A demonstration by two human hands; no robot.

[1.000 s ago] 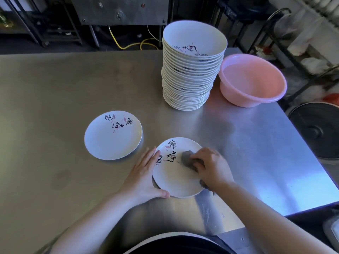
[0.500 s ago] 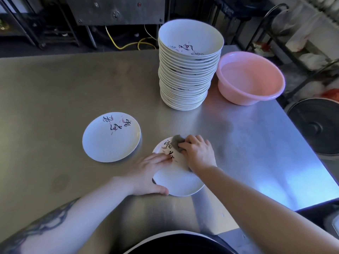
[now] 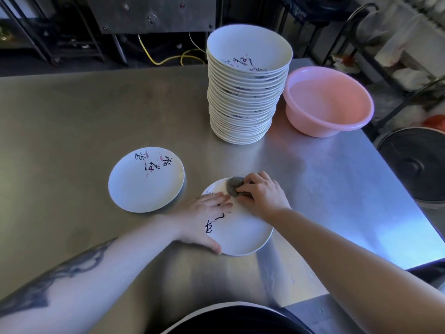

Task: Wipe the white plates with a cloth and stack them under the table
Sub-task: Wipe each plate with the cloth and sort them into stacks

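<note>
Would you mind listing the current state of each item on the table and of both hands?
Near plate: flat on table, being wiped.
Cloth: bunched, on that plate's far edge.
Right hand: grips cloth.
Left hand: flat, steadying plate.
Second plate: lying alone, untouched.
Plate stack: tall, upright.
Pink basin: upright.

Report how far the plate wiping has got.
Done, apparently: one plate lies apart on the table, though nothing proves it was wiped. In hand: the right hand rubs the grey cloth on the near plate while the left hand steadies it. Left: the tall stack, and all stacking under the table.
</note>
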